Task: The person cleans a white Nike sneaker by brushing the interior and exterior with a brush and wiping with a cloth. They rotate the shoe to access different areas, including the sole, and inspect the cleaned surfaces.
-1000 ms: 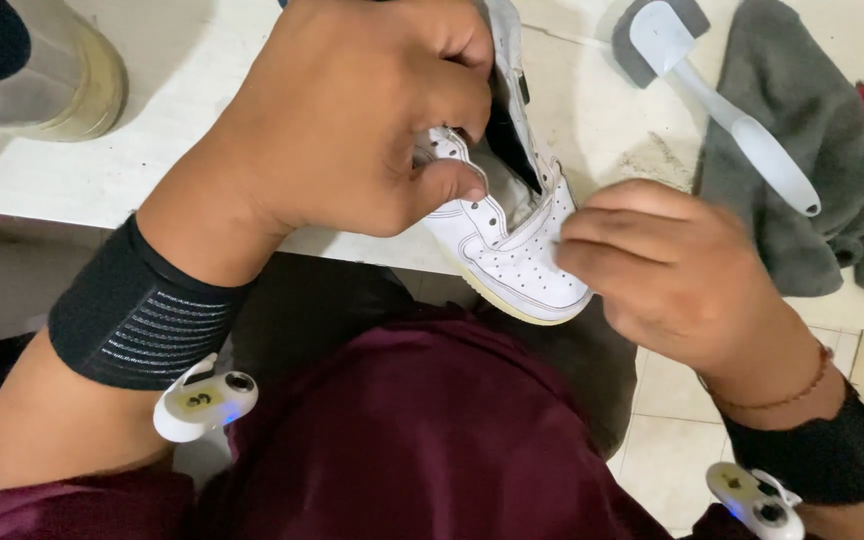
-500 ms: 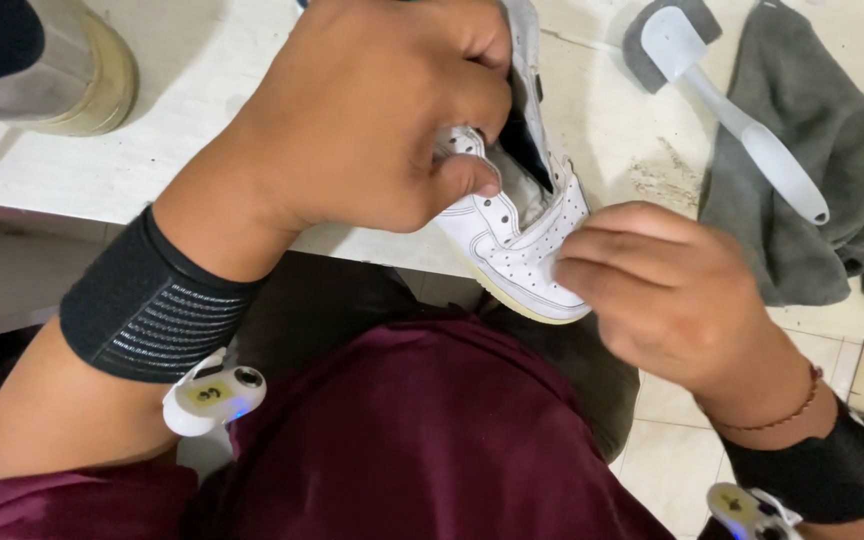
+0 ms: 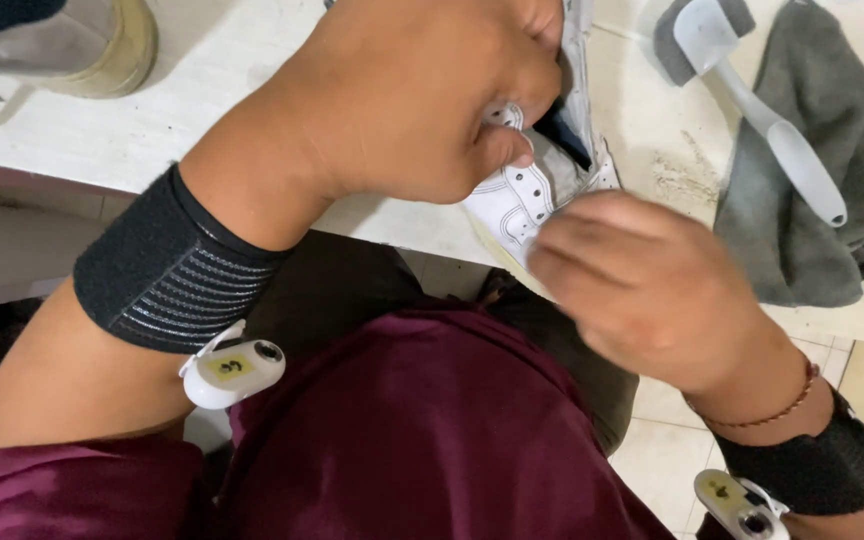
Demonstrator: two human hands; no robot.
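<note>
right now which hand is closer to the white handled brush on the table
Right. The right hand sits over the white shoe's toe, just below-left of the brush; the left hand grips the shoe's opening, farther left.

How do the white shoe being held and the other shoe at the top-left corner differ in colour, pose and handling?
The white shoe is bright white with punched holes and eyelets; the other shoe looks grey with a yellowed sole edge. The white shoe hangs over the table edge, gripped by the left hand with the right hand over its toe; the other shoe rests on the table, untouched and partly cropped. Both sit at the same pale table.
</note>
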